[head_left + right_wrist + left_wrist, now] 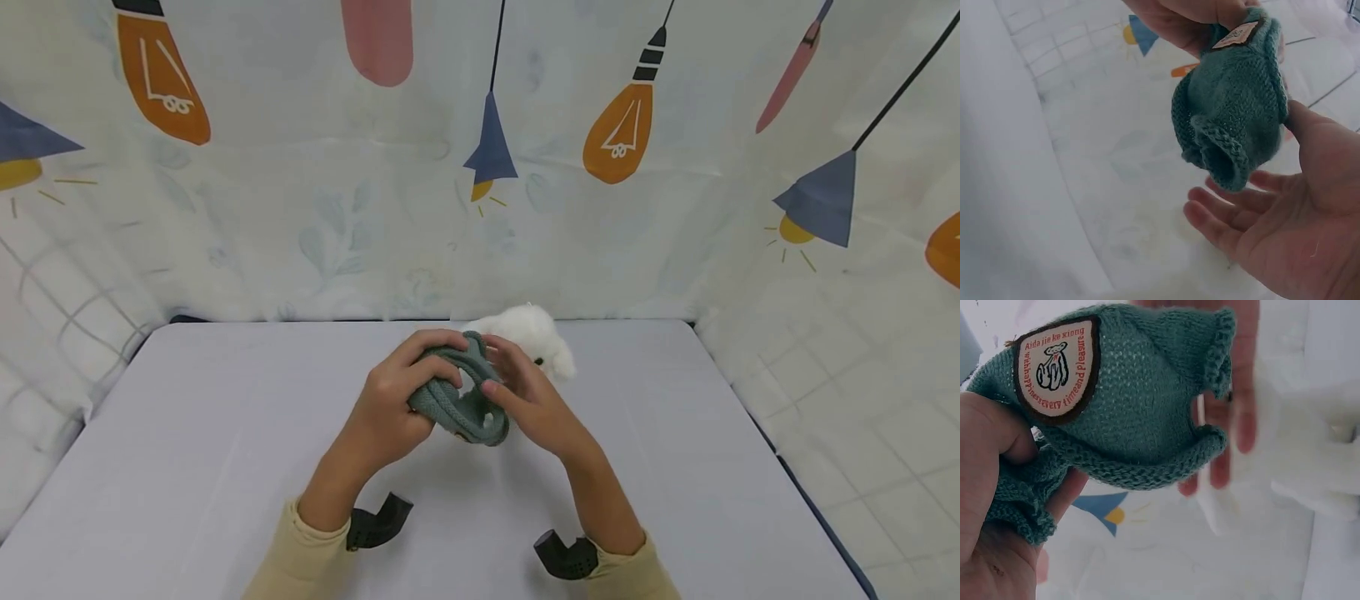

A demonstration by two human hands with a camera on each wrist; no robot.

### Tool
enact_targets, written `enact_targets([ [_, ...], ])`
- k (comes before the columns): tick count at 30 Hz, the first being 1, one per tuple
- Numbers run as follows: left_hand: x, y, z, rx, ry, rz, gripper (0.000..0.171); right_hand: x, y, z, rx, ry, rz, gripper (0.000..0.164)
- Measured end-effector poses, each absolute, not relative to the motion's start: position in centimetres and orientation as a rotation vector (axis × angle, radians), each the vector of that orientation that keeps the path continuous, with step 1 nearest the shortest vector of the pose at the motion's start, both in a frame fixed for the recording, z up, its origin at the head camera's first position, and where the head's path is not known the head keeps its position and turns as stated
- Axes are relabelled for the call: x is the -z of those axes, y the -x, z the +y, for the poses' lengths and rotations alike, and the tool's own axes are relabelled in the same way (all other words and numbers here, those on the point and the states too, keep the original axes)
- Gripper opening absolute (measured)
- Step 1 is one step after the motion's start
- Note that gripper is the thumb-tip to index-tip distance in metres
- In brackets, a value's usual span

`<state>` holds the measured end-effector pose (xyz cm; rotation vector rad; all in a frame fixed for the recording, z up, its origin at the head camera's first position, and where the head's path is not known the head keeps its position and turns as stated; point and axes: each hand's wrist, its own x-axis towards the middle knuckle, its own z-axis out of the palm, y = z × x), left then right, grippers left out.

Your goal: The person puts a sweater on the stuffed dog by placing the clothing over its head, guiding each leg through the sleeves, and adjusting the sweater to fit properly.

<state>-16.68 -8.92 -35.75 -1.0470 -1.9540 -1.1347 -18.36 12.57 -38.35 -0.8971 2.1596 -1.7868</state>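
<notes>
Plainly, left hand (390, 398) grips knitwear (1141, 406) — right hand (538, 402), fingers (1213, 228) extended, touches it.

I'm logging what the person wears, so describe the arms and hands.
The left hand and right hand are ungloved, with no rings visible. The left sleeve and right sleeve are plain beige. The wrist-worn left camera and right camera are black and bent like elbow pipes.

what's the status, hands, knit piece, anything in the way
Left hand gripping teal knit garment. Right hand touching its edge. White plush toy behind, nothing seen blocking.
</notes>
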Motion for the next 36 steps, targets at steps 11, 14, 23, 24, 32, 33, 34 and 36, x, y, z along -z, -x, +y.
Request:
enact_targets([
  [11,35.6,16.2,-9.2,0.947,1.087,-2.219,0.03,38.2,18.3,13.1,2.038,0.776,2.135,0.024],
  [14,35.8,16.2,-9.5,0.861,1.124,-2.388,0.029,38.0,18.4,13.5,2.084,0.734,2.203,0.02],
  [23,36.7,16.3,-9.0,0.613,1.04,-2.735,0.037,37.7,18.6,14.0,2.089,0.706,2.247,0.024],
  [24,36.9,16.4,-8.8,0.588,1.01,-2.75,0.035,37.7,18.6,14.0,2.095,0.702,2.24,0.024],
  [32,38.4,17.2,-8.1,0.609,0.974,-2.871,0.031,37.5,18.5,14.1,2.139,0.7,2.199,0.022],
  [33,38.5,17.3,-8.1,0.666,0.989,-2.861,0.03,37.5,18.5,14.1,2.141,0.704,2.2,0.022],
  [34,38.4,17.4,-8.2,0.742,1.005,-2.835,0.029,37.5,18.5,14.1,2.142,0.705,2.201,0.022],
  [36,38.2,17.5,-8.4,0.895,1.029,-2.737,0.023,37.4,18.5,14.1,2.139,0.711,2.213,0.022],
])
